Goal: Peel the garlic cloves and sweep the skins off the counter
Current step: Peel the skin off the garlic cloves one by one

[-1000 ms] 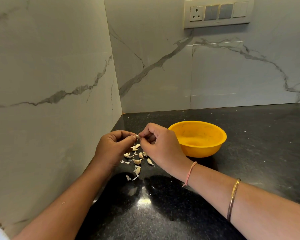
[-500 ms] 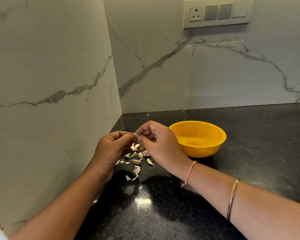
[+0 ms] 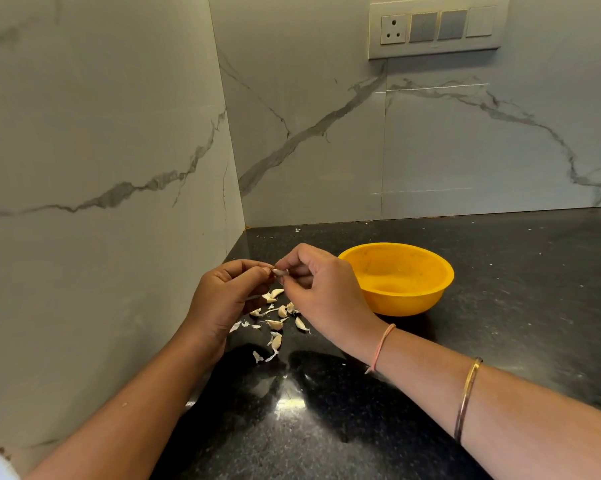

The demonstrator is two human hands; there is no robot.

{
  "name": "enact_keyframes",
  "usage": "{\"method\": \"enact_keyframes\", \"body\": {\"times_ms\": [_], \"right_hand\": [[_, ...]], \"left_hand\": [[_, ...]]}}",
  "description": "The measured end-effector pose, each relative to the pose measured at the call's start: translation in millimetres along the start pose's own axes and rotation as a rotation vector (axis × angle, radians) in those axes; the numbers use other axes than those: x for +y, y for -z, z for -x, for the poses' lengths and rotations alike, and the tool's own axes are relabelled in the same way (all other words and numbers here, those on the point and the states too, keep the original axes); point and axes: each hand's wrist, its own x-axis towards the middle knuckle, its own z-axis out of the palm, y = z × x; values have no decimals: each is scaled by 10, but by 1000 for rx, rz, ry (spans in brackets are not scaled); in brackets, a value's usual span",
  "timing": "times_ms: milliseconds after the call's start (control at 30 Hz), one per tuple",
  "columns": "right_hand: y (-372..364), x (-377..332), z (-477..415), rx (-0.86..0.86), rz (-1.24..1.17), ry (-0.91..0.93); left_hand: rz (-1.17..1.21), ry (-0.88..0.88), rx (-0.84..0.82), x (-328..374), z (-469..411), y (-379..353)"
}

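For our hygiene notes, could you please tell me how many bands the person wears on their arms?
2, both on the right arm: a pink thread band at the wrist and a gold bangle farther up. The left arm shows none; its underside is hidden.

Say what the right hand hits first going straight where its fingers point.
Likely the left hand, just beyond the garlic clove that it and the right hand both pinch; depth is unclear from one view.
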Motion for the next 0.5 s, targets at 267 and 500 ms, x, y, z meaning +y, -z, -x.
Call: {"method": "enact_keyframes", "body": {"times_ms": [267, 500], "right_hand": [[18, 1, -15, 12, 146, 94], [40, -26, -11, -6, 220, 166]], "left_hand": [[-56, -38, -3, -12, 1, 4], [-75, -49, -16, -21, 12, -4]]}}
